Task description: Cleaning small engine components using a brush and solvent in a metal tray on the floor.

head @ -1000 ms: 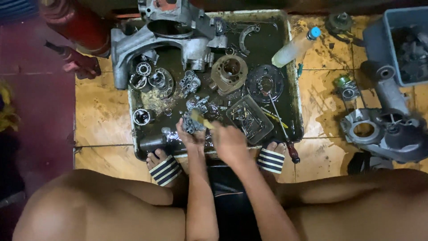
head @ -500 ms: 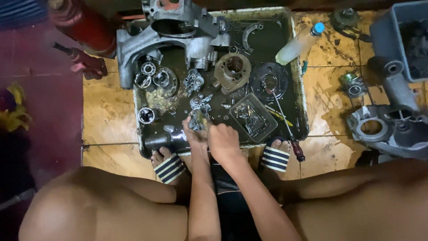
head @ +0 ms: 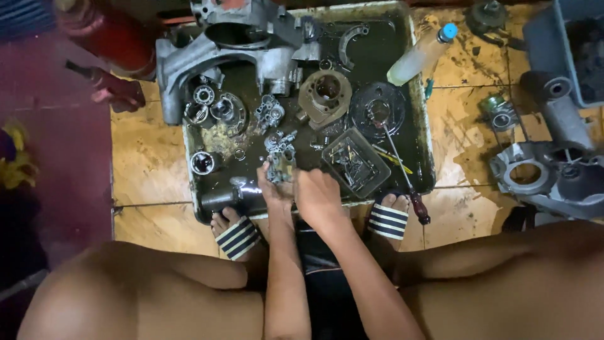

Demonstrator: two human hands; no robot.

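Both my hands work over the near edge of a black oily tray (head: 423, 107). My left hand (head: 272, 191) grips a small grey metal engine part (head: 277, 171), held just above the tray. Close beside it on the right, my right hand (head: 319, 196) is closed with its fingers curled down; whether it holds anything is hidden. Several engine parts lie in the tray: a brown cylinder (head: 325, 96), a round black disc (head: 375, 108), bearings (head: 204, 96), a small clear box of bits (head: 355, 162).
A large grey engine casing (head: 189, 60) rests on the tray's far left. A clear bottle with a blue cap (head: 420, 54) leans at the right rim. A red-handled screwdriver (head: 412, 196) lies by my right foot. More casings (head: 535, 176) sit right, on the yellow floor.
The view has drifted slightly right. My hands stay at the tray's near edge with the small part, my right hand drawing in closer beside my left.
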